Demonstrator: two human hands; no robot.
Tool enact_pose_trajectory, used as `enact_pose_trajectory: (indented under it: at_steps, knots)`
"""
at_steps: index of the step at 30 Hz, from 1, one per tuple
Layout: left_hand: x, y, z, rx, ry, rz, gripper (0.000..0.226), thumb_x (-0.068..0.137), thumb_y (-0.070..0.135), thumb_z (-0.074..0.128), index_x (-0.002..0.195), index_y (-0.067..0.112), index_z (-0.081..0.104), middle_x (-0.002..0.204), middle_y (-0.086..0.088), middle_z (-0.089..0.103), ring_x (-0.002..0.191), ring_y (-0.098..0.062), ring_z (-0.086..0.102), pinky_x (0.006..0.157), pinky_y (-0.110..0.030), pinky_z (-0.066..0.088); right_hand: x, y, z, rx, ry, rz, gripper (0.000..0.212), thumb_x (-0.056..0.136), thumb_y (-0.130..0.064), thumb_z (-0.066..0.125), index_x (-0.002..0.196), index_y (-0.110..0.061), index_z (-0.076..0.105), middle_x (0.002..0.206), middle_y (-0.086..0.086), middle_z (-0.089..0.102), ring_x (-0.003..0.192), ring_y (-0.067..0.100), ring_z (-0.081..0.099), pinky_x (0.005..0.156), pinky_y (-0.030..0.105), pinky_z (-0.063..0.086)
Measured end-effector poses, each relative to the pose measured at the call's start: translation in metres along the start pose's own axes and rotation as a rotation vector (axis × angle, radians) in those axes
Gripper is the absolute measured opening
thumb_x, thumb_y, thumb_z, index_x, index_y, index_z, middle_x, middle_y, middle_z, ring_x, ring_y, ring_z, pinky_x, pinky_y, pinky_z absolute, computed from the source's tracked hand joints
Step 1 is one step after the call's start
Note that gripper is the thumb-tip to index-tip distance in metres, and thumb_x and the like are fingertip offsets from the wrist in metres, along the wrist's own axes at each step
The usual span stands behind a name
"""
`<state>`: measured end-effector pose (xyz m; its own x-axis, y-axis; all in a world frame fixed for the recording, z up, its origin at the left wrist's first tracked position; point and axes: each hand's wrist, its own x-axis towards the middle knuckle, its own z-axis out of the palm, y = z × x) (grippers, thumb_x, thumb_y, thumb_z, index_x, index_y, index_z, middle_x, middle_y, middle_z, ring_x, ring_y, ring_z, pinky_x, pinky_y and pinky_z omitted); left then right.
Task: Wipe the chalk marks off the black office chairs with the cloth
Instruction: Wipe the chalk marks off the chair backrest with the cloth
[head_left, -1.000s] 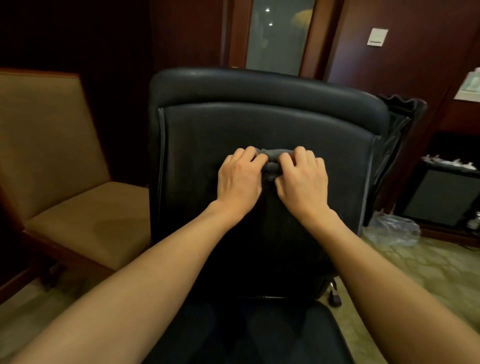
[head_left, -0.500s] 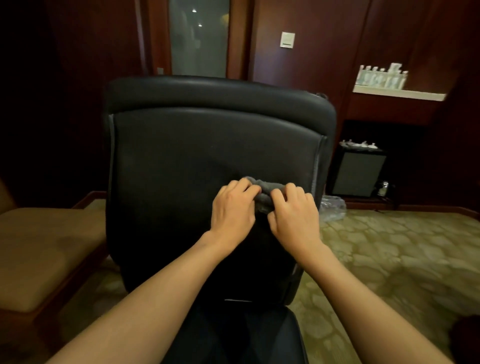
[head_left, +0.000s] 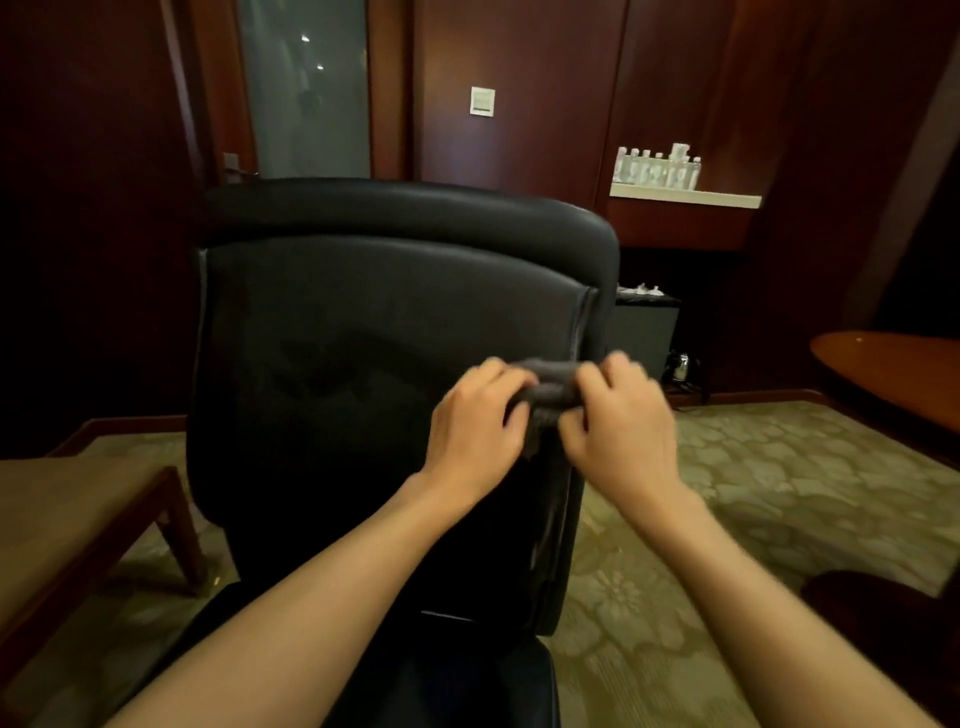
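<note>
Two hands grip one dark cloth in head view: left hand & right hand each w/ fingers curled round an end, bunched cloth between, in front of black office chair backrest, near its right edge.

Bunched grey cloth before black chair

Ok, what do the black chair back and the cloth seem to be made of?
Chair back: likely leather or faux leather, smooth with a dull sheen and a stitched seam down the edge. Cloth: soft grey fabric, matte, bunched between both hands; weave too blurred to tell.
</note>
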<state>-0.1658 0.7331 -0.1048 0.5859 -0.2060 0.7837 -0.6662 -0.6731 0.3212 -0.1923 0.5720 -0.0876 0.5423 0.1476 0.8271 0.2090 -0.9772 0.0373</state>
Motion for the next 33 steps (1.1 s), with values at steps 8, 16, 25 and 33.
enact_pose_trajectory:
  at_steps: [8,16,25,33]
  knots:
    - [0.087,0.037,0.012,0.145,0.126,0.049,0.023,0.092,0.017,0.061,0.114,0.015,0.069,0.106,-0.005,0.061,0.099,-0.025,0.058,0.076,-0.041,0.051,0.077,0.052,-0.014,-0.022,0.062,0.007,0.031,0.078,-0.015,0.059,0.108,-0.011,0.066,0.097,0.017,0.051,0.088,0.037,0.051,0.066,0.042,0.043]
    - [-0.01,0.022,0.034,0.211,0.014,0.173,0.018,0.082,0.017,0.063,0.098,0.014,0.07,0.099,-0.003,0.061,0.09,-0.025,0.058,0.073,-0.043,0.052,-0.042,0.032,0.022,0.01,0.052,0.002,0.018,0.075,-0.013,0.065,0.091,-0.005,0.065,0.086,0.013,0.051,0.077,0.031,0.05,0.059,0.039,0.041]
    - [0.057,0.03,0.01,0.153,0.143,0.001,0.019,0.087,0.016,0.064,0.104,0.015,0.072,0.099,-0.003,0.061,0.091,-0.023,0.058,0.071,-0.031,0.043,0.054,0.03,-0.01,-0.093,0.121,-0.051,0.016,0.08,-0.02,0.063,0.089,-0.008,0.069,0.088,0.012,0.052,0.077,0.029,0.05,0.059,0.034,0.036]
    - [-0.002,0.01,0.038,0.11,0.11,0.083,0.025,0.081,0.019,0.061,0.103,0.013,0.072,0.096,-0.003,0.064,0.088,-0.026,0.06,0.072,-0.044,0.053,-0.011,0.026,0.029,0.036,0.144,-0.025,0.013,0.077,-0.016,0.062,0.085,-0.006,0.065,0.086,0.013,0.053,0.078,0.031,0.05,0.061,0.041,0.043]
